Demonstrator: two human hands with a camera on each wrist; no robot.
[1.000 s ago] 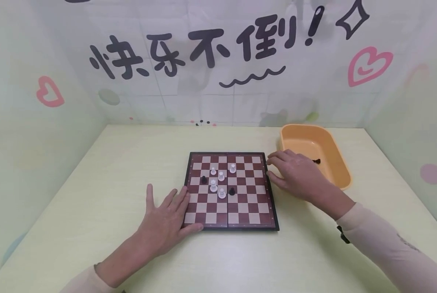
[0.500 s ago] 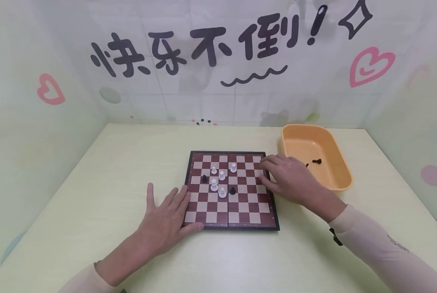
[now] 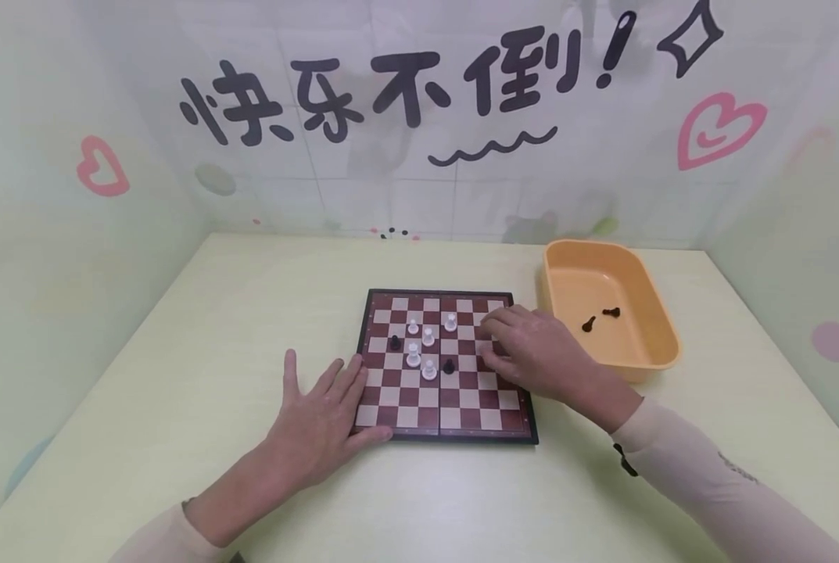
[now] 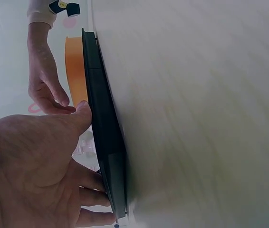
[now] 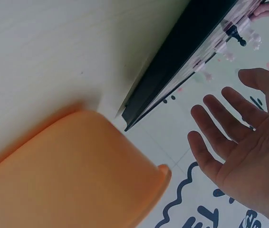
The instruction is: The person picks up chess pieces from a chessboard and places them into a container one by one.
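The left hand (image 3: 313, 434) lies spread at the chessboard's (image 3: 408, 397) left edge, perhaps to steady it near the tabletop's (image 3: 201, 336) middle. The right hand (image 3: 537, 349), loosely curved, holding nothing, is over its right edge; the box (image 3: 619, 346) seems placed for easy reach.

On the pale table (image 3: 180, 328), a brown-and-cream chessboard (image 3: 468, 421) carries five white chess pieces (image 3: 414, 356) and two black chess pieces (image 3: 395, 342), all upright. The left hand (image 3: 310, 434), fingers spread, touches the board's left side. The right hand (image 3: 537, 353) is over its right side, fingers loosely bent. Just beside the board, an orange basin (image 3: 581, 274) holds two black chessmen (image 3: 588, 324) lying down. Black Chinese lettering (image 3: 412, 92) marks the wall (image 3: 285, 205) behind.
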